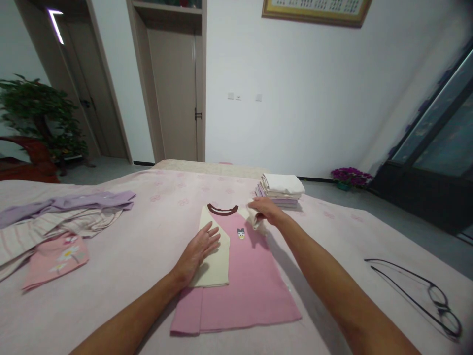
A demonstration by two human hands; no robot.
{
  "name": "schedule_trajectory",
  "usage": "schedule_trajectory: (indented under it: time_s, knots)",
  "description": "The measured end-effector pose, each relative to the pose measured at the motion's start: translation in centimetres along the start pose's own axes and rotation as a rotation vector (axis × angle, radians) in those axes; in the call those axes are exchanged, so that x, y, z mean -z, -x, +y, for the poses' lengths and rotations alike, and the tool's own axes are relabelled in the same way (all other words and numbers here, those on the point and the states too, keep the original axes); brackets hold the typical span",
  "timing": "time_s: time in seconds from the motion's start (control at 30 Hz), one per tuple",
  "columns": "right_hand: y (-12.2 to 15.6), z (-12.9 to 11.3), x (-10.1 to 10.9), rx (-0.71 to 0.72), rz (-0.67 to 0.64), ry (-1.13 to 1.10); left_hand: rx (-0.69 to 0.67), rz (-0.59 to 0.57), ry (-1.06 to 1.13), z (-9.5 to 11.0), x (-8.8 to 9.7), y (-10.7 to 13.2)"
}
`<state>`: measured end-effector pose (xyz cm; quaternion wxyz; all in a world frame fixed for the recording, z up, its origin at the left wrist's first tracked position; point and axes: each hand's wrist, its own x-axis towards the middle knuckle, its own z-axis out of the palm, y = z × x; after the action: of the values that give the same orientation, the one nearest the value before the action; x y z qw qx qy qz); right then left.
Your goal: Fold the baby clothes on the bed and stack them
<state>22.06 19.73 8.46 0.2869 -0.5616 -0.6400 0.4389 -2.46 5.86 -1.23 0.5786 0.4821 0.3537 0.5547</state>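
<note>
A pink shirt (244,291) with cream sleeves, a dark brown collar and a small duck-face patch lies flat on the bed before me. Its left sleeve (214,273) is folded inward over the body, and the left side edge is turned in as well. My left hand (197,254) rests on that folded sleeve with fingers spread. At the shirt's upper right, my right hand (266,211) has its fingers closed on the other cream sleeve (254,219), which is bunched and lifted a little.
Behind my right hand stands a stack of folded clothes (283,186). To the left lie loose clothes: a lavender garment (92,201), a striped one (40,234) and a coral one with daisies (61,259). Black-framed glasses (439,303) lie at the right on the pink bedspread (129,266).
</note>
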Motion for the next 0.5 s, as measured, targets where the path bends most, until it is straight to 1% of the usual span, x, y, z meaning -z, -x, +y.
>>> schedule_trajectory:
  time_s: [0.07, 0.1, 0.13, 0.17, 0.2, 0.23, 0.3, 0.33, 0.37, 0.4, 0.47, 0.5]
  knots:
    - [0.6, -1.7, -2.3, 0.043, -0.116, -0.083, 0.042, 0.06, 0.175, 0.3, 0.0, -0.3]
    - [1.0, -2.2, -3.1, 0.066, -0.207, -0.155, 0.059, 0.082, 0.245, 0.5, 0.0, -0.4]
    - [1.3, -2.5, -3.6, 0.08, -0.282, -0.228, 0.078, 0.104, 0.303, 0.7, 0.0, -0.5]
    - [1.6, -2.5, -3.8, 0.082, -0.327, -0.285, 0.099, 0.127, 0.349, 0.8, 0.0, -0.6]
    - [1.7, -2.2, -3.7, 0.071, -0.334, -0.311, 0.123, 0.154, 0.382, 1.0, 0.0, -0.7]
    - [1.9, -1.7, -3.5, 0.052, -0.296, -0.29, 0.152, 0.184, 0.4, 1.1, 0.0, -0.8]
    - [2.1, 0.0, -2.6, 0.006, -0.143, -0.109, 0.203, 0.262, 0.41, 1.1, 0.1, -1.1]
    - [2.3, 1.0, -2.0, -0.014, -0.089, 0.005, 0.218, 0.296, 0.412, 1.0, 0.2, -1.2]
    - [2.7, 2.1, -1.5, -0.031, -0.069, 0.111, 0.223, 0.32, 0.414, 0.9, 0.2, -1.4]
    - [3.2, 3.1, -1.0, -0.043, -0.086, 0.198, 0.222, 0.344, 0.418, 0.8, 0.3, -1.5]
    - [4.9, 4.8, -0.3, -0.059, -0.184, 0.339, 0.211, 0.385, 0.427, 0.6, 0.4, -1.8]
    - [5.9, 5.5, 0.0, -0.045, -0.218, 0.417, 0.201, 0.402, 0.433, 0.5, 0.4, -1.9]
